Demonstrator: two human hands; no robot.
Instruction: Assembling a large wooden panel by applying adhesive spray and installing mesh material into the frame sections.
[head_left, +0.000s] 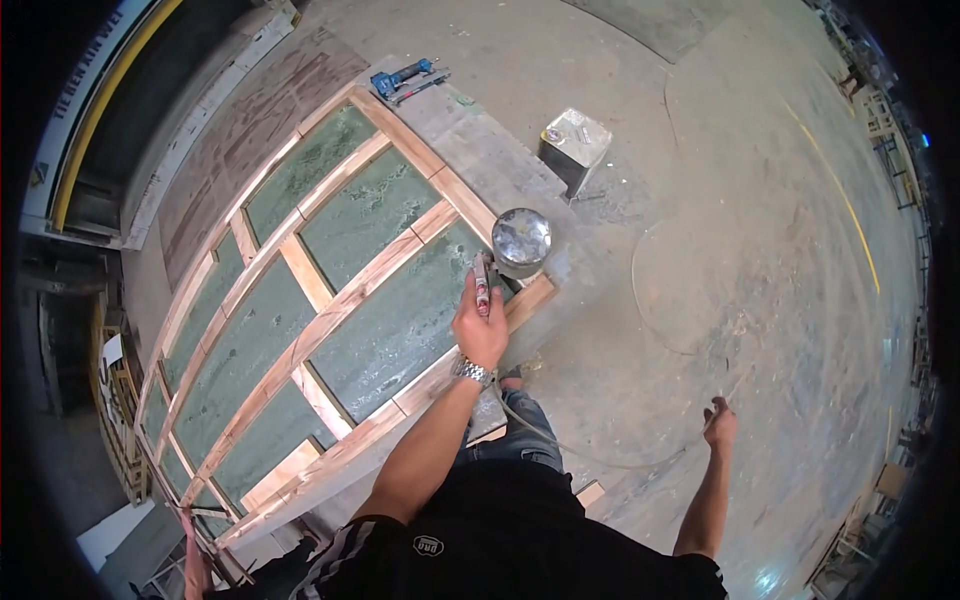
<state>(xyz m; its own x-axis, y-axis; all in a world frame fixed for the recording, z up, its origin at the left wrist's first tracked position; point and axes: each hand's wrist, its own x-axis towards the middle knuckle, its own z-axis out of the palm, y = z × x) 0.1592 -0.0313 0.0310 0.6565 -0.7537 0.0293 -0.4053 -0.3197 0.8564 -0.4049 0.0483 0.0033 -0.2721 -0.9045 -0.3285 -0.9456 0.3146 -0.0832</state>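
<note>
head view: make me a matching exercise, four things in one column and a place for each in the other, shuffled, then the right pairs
Things
1. blue tool
2. round tin
3. boxy tin
4. wristwatch

Places
A. on the wrist of the left hand
B. standing apart from the wooden frame, with bare floor to its right
C. lying by the far corner of that frame
D. just beyond the fingers of that same hand, its shiny top facing up

Pairs: 1-C, 2-D, 3-B, 4-A
</note>
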